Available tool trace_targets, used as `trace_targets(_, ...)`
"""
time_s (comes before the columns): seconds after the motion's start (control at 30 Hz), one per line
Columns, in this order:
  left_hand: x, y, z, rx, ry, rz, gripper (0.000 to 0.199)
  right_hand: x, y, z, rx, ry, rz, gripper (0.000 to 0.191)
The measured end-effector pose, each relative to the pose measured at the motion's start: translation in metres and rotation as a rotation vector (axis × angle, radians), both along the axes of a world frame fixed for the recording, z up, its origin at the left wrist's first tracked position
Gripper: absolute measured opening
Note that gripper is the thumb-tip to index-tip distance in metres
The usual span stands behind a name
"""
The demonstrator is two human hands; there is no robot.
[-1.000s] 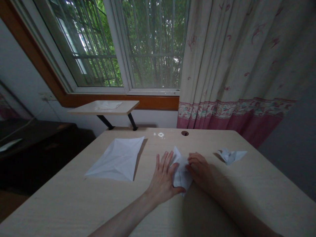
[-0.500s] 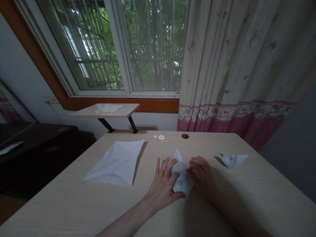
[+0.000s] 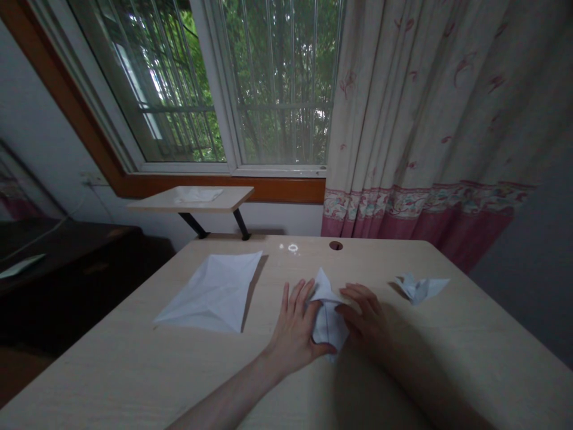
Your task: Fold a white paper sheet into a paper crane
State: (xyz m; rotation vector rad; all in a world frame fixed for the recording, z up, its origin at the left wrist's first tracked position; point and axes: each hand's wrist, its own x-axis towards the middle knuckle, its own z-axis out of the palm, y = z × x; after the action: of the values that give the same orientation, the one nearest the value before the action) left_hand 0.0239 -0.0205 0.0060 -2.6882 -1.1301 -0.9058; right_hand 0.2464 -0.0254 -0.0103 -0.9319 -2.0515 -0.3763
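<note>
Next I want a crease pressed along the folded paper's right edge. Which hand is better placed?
Probably the right hand: its fingers are already at that edge of the paper. The left hand is spread along the opposite side, seemingly steadying it.

**Head-worn view across the desk (image 3: 134, 358)**

A single camera sits on the person's head, above the near side of the desk, looking forward and down over its top. It is close enough that the bottom of the view cuts off the desk's near edge, while the far edge shows. The view is wide: above and beyond the desk's far edge it takes in the window (image 3: 282, 89) and curtain (image 3: 403, 119), and left of the desk, dark furniture (image 3: 89, 251).
</note>
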Motion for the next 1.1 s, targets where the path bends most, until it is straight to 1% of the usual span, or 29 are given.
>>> trace_targets(0.13,0.001,0.000,0.002,-0.021,-0.036,0.011,0.079,-0.003,0.003,0.003,0.012,-0.001,-0.034,0.031)
trace_targets(0.23,0.001,0.000,0.002,-0.035,-0.039,0.022,0.083,-0.002,0.005,0.000,0.009,-0.006,-0.064,0.033)
trace_targets(0.33,0.001,0.000,0.002,-0.046,-0.030,0.034,0.088,0.000,0.007,-0.006,0.004,-0.017,-0.105,0.030)
trace_targets(0.43,0.001,0.000,0.004,-0.046,-0.003,0.041,0.088,0.000,0.008,-0.009,-0.025,-0.052,-0.163,0.026)
trace_targets(0.6,0.001,-0.002,0.007,-0.044,0.011,0.074,0.088,0.000,0.010,-0.009,-0.092,-0.074,-0.210,0.029)
trace_targets(0.73,0.001,-0.002,0.005,-0.062,0.011,0.098,0.093,-0.001,0.010,-0.009,-0.093,-0.060,-0.198,0.029)
trace_targets(0.83,0.001,-0.001,0.002,-0.086,0.005,0.087,0.093,-0.002,0.010,-0.011,-0.110,-0.039,-0.178,0.031)
trace_targets(0.97,0.001,0.001,0.002,-0.157,-0.003,0.084,0.095,-0.003,0.010,-0.013,-0.133,-0.042,-0.152,0.033)
trace_targets(1.1,0.002,0.001,0.002,-0.213,-0.012,0.102,0.091,-0.005,0.010,-0.013,-0.146,-0.059,-0.121,0.033)
